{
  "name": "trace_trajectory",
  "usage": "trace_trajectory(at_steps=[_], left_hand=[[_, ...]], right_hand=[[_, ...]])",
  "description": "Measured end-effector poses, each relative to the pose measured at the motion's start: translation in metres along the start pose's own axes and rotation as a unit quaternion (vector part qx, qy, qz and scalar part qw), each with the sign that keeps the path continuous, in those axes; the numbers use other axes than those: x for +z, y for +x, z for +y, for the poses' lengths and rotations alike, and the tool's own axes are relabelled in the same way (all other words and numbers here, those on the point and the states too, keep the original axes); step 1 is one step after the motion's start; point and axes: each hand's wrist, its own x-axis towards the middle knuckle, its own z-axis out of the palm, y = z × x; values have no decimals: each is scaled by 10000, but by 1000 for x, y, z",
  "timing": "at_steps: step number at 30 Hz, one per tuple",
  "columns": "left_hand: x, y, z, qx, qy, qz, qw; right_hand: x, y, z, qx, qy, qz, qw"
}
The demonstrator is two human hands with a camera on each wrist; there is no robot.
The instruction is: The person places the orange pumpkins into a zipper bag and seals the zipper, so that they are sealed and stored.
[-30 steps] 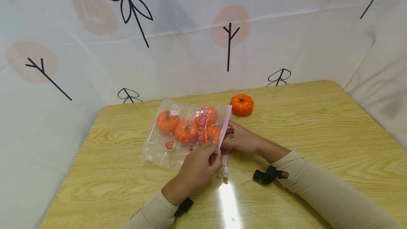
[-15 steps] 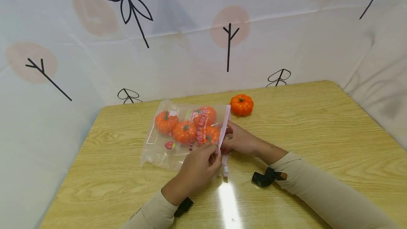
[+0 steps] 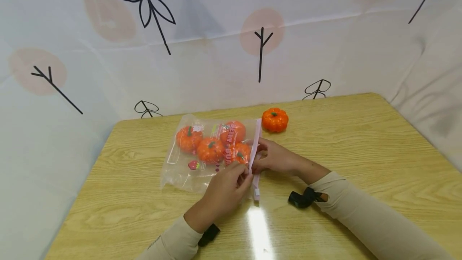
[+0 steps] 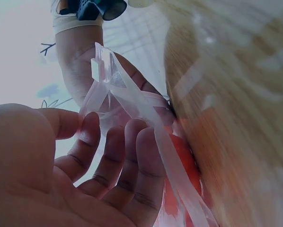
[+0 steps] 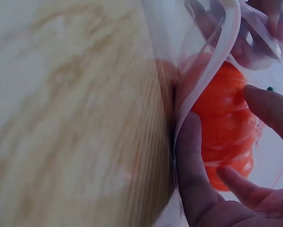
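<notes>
A clear zip bag (image 3: 180, 175) with a pink slider edge lies on the table, several orange toy pumpkins inside it. My left hand (image 3: 225, 189) pinches the near side of the bag's mouth between thumb and forefinger; its other fingers (image 4: 146, 156) lie curled against the plastic. At the opening, my right hand (image 3: 274, 157) reaches in past the pink edge and holds a ribbed toy pumpkin (image 5: 226, 118), fingers touching it from two sides. The white slider (image 3: 257, 192) sits at the near end of the zip. Some right fingertips are hidden behind the bag's edge in the head view.
One more toy pumpkin (image 3: 275, 120) sits outside the bag, just beyond its mouth. The wood-grain table (image 3: 343, 131) ends at the back against a patterned cloth (image 3: 216, 71). Dark wrist devices (image 3: 303, 198) sit under both forearms.
The held pumpkin and the bag's mouth shift a little left, then slightly back right. Both hands stay nearly in place.
</notes>
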Motion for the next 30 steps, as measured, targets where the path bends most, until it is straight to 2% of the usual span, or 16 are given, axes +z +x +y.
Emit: trace_trajectory(at_steps=[6, 13, 16, 19, 21, 23, 30], left_hand=[[0, 1, -1, -82, -38, 5, 10000], [0, 2, -3, -179, -214, 31, 9996], [0, 2, -3, -291, -320, 62, 9990], [-1, 3, -2, -340, -424, 170, 9984], [-2, 2, -1, -327, -457, 308, 9979], [-3, 2, -1, -280, -502, 506, 9971], [-4, 2, 0, 31, -736, 1177, 9903]], right_hand=[[-6, -1, -2, 136, -90, 84, 9998], [-13, 0, -2, -1, 370, 63, 9993], [-17, -2, -5, -78, 103, 336, 9994], [-21, -5, -10, -252, -431, 802, 9955], [-24, -6, -13, -465, -868, 1165, 9883], [-28, -8, -15, -677, -1299, 1576, 9766], [-40, -11, -19, -1124, -2445, 2732, 9235]])
